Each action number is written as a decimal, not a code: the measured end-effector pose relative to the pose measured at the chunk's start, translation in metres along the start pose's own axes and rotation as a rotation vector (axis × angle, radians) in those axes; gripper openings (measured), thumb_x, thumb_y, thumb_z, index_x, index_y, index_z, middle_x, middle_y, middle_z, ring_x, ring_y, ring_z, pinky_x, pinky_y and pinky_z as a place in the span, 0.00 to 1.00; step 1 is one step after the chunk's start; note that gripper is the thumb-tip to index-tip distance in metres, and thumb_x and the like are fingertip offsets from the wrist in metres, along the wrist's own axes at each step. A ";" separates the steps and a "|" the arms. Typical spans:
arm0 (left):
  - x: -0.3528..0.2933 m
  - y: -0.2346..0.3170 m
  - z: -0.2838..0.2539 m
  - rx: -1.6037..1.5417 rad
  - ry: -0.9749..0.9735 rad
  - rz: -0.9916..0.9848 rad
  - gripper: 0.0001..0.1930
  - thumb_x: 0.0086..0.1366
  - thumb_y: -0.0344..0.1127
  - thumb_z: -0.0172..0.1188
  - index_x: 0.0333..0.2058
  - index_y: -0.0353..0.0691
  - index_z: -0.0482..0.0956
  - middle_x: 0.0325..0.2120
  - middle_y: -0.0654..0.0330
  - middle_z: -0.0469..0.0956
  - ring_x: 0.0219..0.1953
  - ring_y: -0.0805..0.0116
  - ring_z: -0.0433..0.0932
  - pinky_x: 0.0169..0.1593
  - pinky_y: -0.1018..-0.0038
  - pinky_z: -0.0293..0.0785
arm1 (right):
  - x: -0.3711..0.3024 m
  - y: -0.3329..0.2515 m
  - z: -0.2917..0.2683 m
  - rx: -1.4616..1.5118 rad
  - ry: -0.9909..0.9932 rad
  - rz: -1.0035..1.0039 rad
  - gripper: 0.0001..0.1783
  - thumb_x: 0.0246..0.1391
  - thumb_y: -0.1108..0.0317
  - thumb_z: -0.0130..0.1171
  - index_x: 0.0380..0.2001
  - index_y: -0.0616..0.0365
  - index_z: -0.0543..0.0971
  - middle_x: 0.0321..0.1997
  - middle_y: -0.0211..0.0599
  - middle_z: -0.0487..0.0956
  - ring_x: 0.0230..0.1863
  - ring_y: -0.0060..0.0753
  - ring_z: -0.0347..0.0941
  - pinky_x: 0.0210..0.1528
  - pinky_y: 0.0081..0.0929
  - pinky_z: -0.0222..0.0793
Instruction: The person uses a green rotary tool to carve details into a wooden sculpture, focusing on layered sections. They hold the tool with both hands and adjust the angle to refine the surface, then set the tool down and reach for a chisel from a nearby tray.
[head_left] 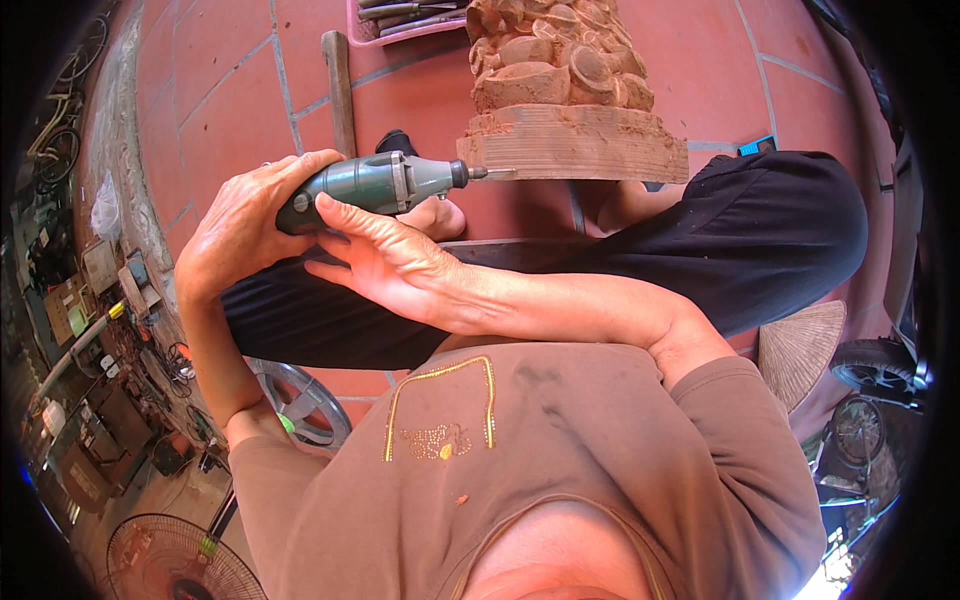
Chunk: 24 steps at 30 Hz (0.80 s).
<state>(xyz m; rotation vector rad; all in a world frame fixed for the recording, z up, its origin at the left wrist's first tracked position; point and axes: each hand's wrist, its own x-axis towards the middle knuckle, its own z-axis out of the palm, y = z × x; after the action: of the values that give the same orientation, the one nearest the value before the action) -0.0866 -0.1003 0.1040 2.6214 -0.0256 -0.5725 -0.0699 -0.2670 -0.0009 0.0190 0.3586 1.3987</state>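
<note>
My left hand (pixel 240 225) is wrapped around the rear of a green rotary tool (pixel 385 183). My right hand (pixel 385 262) reaches across from the right, its fingers laid along the tool's body and its thumb beneath. The tool's thin bit (pixel 490 173) touches the lower left edge of the base (pixel 590 145) of a reddish-brown wooden carving (pixel 555 60). The carving stands upright on the red tiled floor (pixel 230 90) in front of me. My legs in black trousers (pixel 760 230) are folded below the carving.
A wooden handle (pixel 340 90) lies on the tiles left of the carving. A pink tray (pixel 400 25) with metal tools sits at the top. A woven conical hat (pixel 800 345) and a tyre (pixel 878 365) lie at right. A fan (pixel 170 560) and clutter are at lower left.
</note>
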 end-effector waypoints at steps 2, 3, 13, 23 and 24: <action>0.000 0.000 0.000 0.005 -0.005 -0.007 0.36 0.42 0.27 0.69 0.56 0.40 0.74 0.43 0.48 0.80 0.46 0.46 0.80 0.50 0.60 0.76 | 0.000 0.000 -0.001 0.006 -0.002 0.001 0.33 0.56 0.61 0.71 0.61 0.52 0.67 0.65 0.37 0.70 0.73 0.39 0.57 0.75 0.59 0.44; 0.000 0.001 0.000 0.007 -0.008 -0.010 0.36 0.42 0.27 0.69 0.56 0.40 0.74 0.42 0.49 0.80 0.46 0.46 0.80 0.49 0.60 0.76 | 0.000 0.001 -0.001 0.009 -0.002 0.001 0.33 0.56 0.61 0.71 0.61 0.52 0.67 0.65 0.37 0.70 0.72 0.39 0.57 0.75 0.59 0.44; 0.001 0.002 -0.003 -0.037 -0.006 -0.055 0.37 0.41 0.27 0.69 0.56 0.38 0.74 0.46 0.47 0.80 0.49 0.45 0.79 0.53 0.60 0.75 | 0.002 -0.002 0.001 -0.008 -0.006 -0.012 0.30 0.56 0.62 0.71 0.59 0.51 0.70 0.64 0.36 0.71 0.72 0.38 0.58 0.74 0.57 0.46; 0.002 0.002 -0.002 -0.017 -0.019 -0.030 0.36 0.42 0.27 0.69 0.56 0.39 0.74 0.42 0.49 0.80 0.46 0.47 0.80 0.50 0.61 0.76 | 0.000 0.001 -0.001 -0.006 0.007 -0.004 0.32 0.57 0.61 0.71 0.60 0.52 0.68 0.65 0.35 0.69 0.73 0.37 0.57 0.75 0.57 0.46; 0.002 0.003 -0.002 -0.013 -0.025 -0.027 0.36 0.42 0.27 0.69 0.56 0.39 0.74 0.42 0.50 0.80 0.46 0.47 0.80 0.50 0.61 0.76 | 0.000 0.001 -0.001 -0.007 0.009 -0.001 0.32 0.57 0.61 0.71 0.60 0.51 0.68 0.65 0.36 0.69 0.73 0.37 0.56 0.75 0.57 0.46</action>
<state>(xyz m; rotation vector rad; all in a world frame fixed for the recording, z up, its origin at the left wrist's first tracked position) -0.0839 -0.1019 0.1062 2.6051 0.0055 -0.6131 -0.0710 -0.2670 -0.0021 0.0072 0.3612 1.3994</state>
